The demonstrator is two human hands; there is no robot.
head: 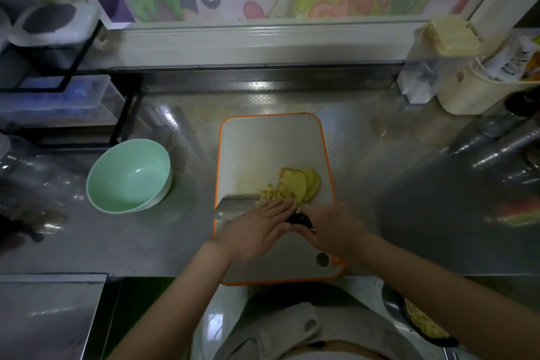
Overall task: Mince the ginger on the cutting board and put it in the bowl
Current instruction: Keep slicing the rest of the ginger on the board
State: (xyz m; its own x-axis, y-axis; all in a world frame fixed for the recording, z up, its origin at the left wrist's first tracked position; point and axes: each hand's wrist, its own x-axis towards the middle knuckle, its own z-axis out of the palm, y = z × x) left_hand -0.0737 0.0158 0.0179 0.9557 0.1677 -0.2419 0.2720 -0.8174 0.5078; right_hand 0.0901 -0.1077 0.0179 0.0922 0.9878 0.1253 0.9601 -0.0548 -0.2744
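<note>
Steel counter (380, 184): bowl (128, 175) beside board (263, 149); left fingers (277, 208) flat on knife (233, 205), right fingers (314, 215) curled round handle (298, 219).

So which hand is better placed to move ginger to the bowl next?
Probably left. The left hand lies open on the knife blade beside the chopped ginger, and the bowl sits left of the cutting board. The right hand grips the knife handle.

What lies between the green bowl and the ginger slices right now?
Head view: bare steel counter, bare cutting board, then the minced ginger against the slices; the cleaver lies just nearer the person.
</note>
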